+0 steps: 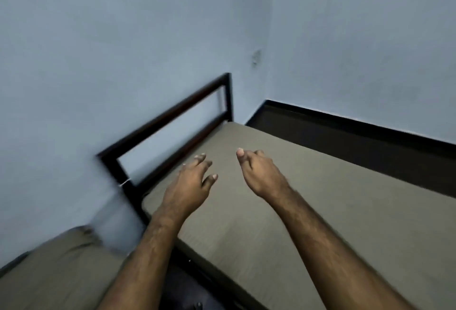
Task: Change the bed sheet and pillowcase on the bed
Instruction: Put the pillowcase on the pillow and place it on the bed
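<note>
The bare mattress (pixel 308 211), a flat slab of ribbed olive-grey fabric, lies against the dark wooden rail headboard (pixel 172 122). Above the mattress, left hand (pixel 190 184) and right hand (pixel 261 174) hover, each grip released, grasping nothing.
</note>
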Action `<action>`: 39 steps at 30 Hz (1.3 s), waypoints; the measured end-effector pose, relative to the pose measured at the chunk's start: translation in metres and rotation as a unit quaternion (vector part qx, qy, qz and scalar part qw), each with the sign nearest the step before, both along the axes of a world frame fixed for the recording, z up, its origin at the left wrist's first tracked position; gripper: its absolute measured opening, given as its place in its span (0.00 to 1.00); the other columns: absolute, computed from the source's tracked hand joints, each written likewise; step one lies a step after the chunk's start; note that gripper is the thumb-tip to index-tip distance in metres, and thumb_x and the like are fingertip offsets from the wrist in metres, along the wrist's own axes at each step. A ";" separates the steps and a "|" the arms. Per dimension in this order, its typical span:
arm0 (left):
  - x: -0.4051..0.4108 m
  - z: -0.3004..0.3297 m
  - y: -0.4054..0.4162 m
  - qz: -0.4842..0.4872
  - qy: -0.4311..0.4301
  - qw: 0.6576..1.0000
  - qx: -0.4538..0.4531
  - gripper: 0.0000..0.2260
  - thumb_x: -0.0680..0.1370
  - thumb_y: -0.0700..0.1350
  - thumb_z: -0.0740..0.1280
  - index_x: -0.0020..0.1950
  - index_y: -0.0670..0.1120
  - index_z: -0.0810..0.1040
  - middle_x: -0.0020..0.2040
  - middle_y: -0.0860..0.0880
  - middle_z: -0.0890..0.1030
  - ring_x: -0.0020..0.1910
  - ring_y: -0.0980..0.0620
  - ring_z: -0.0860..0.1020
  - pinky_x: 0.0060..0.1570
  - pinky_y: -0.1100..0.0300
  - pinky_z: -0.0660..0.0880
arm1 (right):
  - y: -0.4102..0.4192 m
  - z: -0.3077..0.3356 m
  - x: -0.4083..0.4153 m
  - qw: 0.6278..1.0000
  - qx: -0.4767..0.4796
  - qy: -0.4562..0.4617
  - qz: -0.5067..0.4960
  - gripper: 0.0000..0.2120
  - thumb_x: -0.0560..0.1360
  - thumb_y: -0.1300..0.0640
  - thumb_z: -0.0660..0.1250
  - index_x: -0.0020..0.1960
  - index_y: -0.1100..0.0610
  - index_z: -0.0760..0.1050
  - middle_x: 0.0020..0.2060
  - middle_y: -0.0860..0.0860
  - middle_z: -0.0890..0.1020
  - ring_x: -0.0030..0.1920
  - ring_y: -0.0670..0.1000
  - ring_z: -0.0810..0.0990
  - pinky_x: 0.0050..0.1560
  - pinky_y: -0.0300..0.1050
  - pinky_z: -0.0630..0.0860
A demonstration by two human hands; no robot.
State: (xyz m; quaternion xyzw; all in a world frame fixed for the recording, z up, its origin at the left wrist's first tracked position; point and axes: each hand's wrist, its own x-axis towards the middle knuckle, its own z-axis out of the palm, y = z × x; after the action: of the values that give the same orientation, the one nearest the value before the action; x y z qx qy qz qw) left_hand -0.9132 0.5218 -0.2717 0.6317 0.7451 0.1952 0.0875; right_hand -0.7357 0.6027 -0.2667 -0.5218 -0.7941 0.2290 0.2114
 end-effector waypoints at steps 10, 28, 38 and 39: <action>-0.110 0.057 -0.155 0.260 0.017 0.965 0.029 0.21 0.83 0.52 0.64 0.75 0.45 0.72 0.78 0.47 0.67 0.75 0.45 0.68 0.73 0.52 0.63 | -0.081 0.050 -0.172 0.970 0.061 0.007 0.233 0.25 0.83 0.34 0.41 0.44 0.49 0.67 0.49 0.55 0.76 0.54 0.60 0.76 0.57 0.61 0.75; -0.264 -0.022 -0.464 0.466 -0.052 0.883 -0.023 0.23 0.83 0.52 0.63 0.76 0.44 0.70 0.77 0.45 0.69 0.75 0.45 0.67 0.74 0.51 0.61 | -0.318 -0.012 -0.400 0.898 -0.004 -0.074 0.433 0.27 0.84 0.37 0.46 0.59 0.53 0.77 0.55 0.55 0.77 0.59 0.59 0.75 0.61 0.57 0.73; -0.303 -0.100 -0.539 0.500 -0.104 0.857 -0.073 0.23 0.83 0.52 0.63 0.76 0.44 0.70 0.77 0.44 0.69 0.77 0.47 0.65 0.74 0.52 0.57 | -0.389 -0.079 -0.473 0.861 -0.068 -0.144 0.484 0.24 0.85 0.41 0.51 0.58 0.58 0.77 0.55 0.60 0.78 0.59 0.62 0.76 0.60 0.53 0.73; -0.305 -0.104 -0.539 0.499 -0.112 0.856 -0.078 0.23 0.83 0.52 0.63 0.76 0.45 0.69 0.77 0.45 0.68 0.77 0.47 0.65 0.75 0.53 0.57 | -0.391 -0.086 -0.475 0.856 -0.078 -0.149 0.489 0.24 0.85 0.41 0.51 0.60 0.58 0.77 0.56 0.60 0.77 0.59 0.63 0.76 0.61 0.54 0.73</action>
State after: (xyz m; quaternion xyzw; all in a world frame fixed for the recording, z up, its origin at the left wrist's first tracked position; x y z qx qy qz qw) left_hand -1.2182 -0.0174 -0.3762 0.1404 0.9582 0.2237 0.1102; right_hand -1.2111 0.2120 -0.3525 -0.1093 -0.9486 0.2832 -0.0899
